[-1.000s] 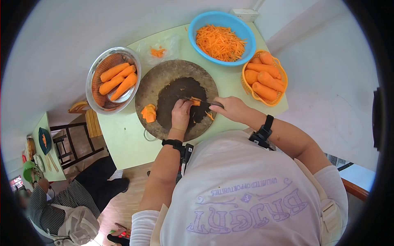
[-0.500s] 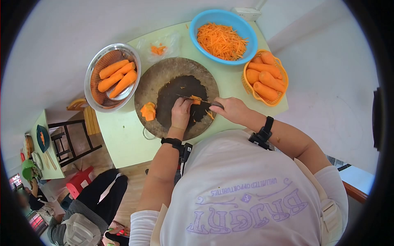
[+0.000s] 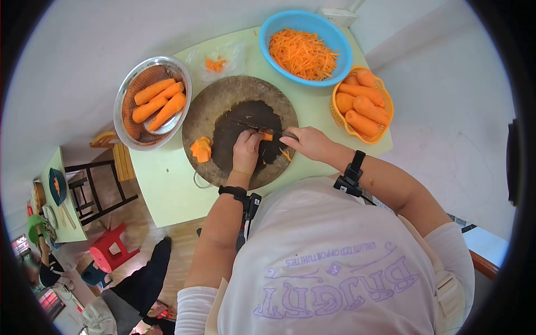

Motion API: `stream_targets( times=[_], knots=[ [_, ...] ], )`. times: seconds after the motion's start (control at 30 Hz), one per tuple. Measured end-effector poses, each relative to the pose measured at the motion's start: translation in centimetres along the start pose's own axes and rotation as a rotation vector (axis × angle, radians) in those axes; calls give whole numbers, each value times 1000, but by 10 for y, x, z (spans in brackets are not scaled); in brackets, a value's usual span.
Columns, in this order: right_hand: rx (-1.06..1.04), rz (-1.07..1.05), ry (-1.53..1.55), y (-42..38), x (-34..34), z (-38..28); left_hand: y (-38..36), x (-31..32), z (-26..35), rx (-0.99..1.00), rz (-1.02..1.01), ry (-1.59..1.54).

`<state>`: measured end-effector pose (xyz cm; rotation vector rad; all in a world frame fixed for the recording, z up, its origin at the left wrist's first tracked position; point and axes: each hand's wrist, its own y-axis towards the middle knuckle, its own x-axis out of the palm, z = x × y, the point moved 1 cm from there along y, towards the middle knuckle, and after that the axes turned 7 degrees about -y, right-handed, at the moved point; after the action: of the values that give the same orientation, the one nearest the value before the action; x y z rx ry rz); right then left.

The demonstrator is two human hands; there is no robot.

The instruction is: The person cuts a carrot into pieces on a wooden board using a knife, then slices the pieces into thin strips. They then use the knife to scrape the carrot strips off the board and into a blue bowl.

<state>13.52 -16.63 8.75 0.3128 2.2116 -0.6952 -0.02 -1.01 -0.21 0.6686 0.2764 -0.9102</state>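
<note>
A kitchen knife (image 3: pixel 259 127) lies across the dark middle of the round chopping board (image 3: pixel 206 106), its handle in my closed right hand (image 3: pixel 309 144). My left hand (image 3: pixel 245 152) rests on the board with fingers bent against a short carrot piece (image 3: pixel 267 137), just on the near side of the blade. Thin carrot shreds (image 3: pixel 286 154) lie to the right of that piece. At the board's left edge sits a small stack of carrot slices (image 3: pixel 201 149).
Behind the board stand a blue basin (image 3: pixel 344 56) of shredded carrot and a plastic bag (image 3: pixel 237 57) with scraps. An orange basket (image 3: pixel 385 131) of carrots is right, a metal colander (image 3: pixel 120 114) with several carrots left. Another person (image 3: pixel 137 290) and a red stool (image 3: pixel 109 248) are at lower left.
The knife has shifted slightly away from me, off the carrot piece, and my right hand has moved a little left and forward with it. My left hand stays put. The other person has moved.
</note>
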Motion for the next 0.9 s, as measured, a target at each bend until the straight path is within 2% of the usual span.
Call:
stream_targets(
  times=[0.9],
  knots=[
    [21, -26, -50, -19, -12, -5, -1, 0, 0, -26, -24, -3]
  ],
)
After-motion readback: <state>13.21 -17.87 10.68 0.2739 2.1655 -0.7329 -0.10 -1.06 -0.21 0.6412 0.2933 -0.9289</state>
